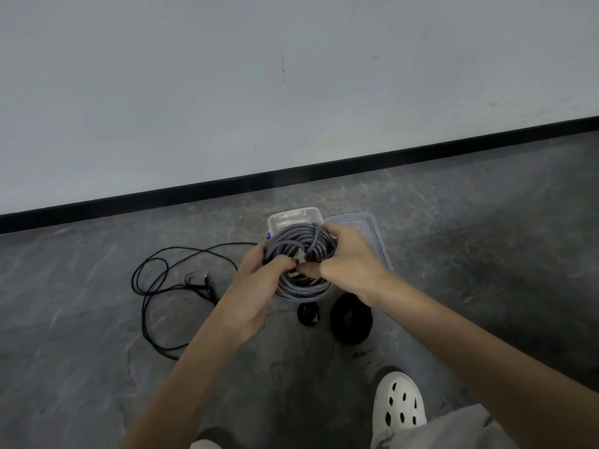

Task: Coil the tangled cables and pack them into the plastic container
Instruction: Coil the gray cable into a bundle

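A thin black cable (152, 286) lay in loose, tangled loops on the grey floor (81, 303) at the left. Next to it, the left hand (259, 286) held the left side of a grey braided cable coil (299, 288), its fingers curled round the strands. The right hand (343, 257) gripped the coil's right side, fingers wrapped over the top and thumb near the middle. The coil hung just in front of the clear plastic container (291, 212), whose lid (371, 233) lay open to its right. Below, 2 coiled black cables, a small coil (309, 314) and a larger coil (351, 322), rested on the floor. A white clog (398, 406) showed lower right.
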### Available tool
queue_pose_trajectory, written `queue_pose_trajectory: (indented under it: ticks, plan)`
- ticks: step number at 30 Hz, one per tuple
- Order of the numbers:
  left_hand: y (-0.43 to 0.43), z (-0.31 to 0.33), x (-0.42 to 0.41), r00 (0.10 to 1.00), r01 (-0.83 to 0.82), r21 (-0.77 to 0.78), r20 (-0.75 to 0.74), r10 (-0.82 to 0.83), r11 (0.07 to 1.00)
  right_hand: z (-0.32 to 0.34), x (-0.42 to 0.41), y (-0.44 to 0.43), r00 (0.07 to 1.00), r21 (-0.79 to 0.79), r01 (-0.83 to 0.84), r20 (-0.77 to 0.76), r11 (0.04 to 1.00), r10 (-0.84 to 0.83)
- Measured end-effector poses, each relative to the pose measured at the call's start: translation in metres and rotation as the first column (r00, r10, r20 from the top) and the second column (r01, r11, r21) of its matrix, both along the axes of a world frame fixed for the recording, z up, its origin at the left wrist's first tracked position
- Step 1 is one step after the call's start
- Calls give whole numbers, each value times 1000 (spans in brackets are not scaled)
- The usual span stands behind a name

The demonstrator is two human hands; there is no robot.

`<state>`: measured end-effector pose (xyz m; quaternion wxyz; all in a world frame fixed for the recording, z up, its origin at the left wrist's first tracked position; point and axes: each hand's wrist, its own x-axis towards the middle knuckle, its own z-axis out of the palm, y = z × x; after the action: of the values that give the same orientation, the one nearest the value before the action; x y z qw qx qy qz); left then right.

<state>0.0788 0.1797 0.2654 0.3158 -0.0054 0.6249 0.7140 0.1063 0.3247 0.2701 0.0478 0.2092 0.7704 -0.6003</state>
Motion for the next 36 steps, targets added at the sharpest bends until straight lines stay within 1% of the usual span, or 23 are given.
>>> queue_pose_trajectory:
  ticks: [3, 6, 7, 11, 16, 18, 20, 22, 24, 26, 33, 35, 36]
  plan:
    - [-2, 0, -4, 999, -34, 7, 2, 34, 999, 2, -1, 3, 1000, -68, -6, 12, 998, 6]
    - [-4, 0, -8, 998, -55, 21, 7, 55, 998, 4, -1, 5, 997, -216, -33, 57, 976, 46]
    - [-5, 0, -8, 998, -56, 24, 7, 56, 998, 4, -1, 5, 996, -242, -38, 73, 969, 58]
    - [-4, -1, -7, 999, -29, -2, -39, 28, 1000, 2, -2, 5, 994, -258, -4, 105, 966, 32]
    - [-4, -2, -7, 996, -9, -32, -91, 7, 999, 2, -4, 4, 995, -164, -17, 92, 986, 33]
    - [-4, -2, -6, 994, -14, -49, -110, 8, 999, 3, -4, 3, 996, -155, -25, 82, 988, 38]
    - [-4, -1, -7, 994, -33, -49, -107, 28, 998, 5, -4, 4, 995, -205, -29, 87, 978, 47]
    - [-5, 1, -9, 993, -83, -52, -84, 79, 995, 5, -3, 6, 993, -304, -4, 114, 953, 41]
    - [-5, 2, -9, 991, -125, -24, -53, 124, 992, 5, -2, 6, 993, -411, 14, 109, 912, 34]
    - [-6, 4, -9, 991, -130, 14, -27, 130, 991, 5, -2, 5, 995, -459, 25, 95, 888, 21]
    - [-13, 10, -12, 993, -119, 106, -6, 120, 987, 10, -3, 2, 997, -513, 22, 72, 858, 18]
    - [-14, 11, -13, 993, -121, 115, 5, 121, 986, 12, -2, 0, 999, -478, 30, 42, 878, -11]
    - [-14, 11, -14, 992, -127, 115, 15, 126, 985, 13, -2, -2, 999, -423, 34, 18, 905, -29]
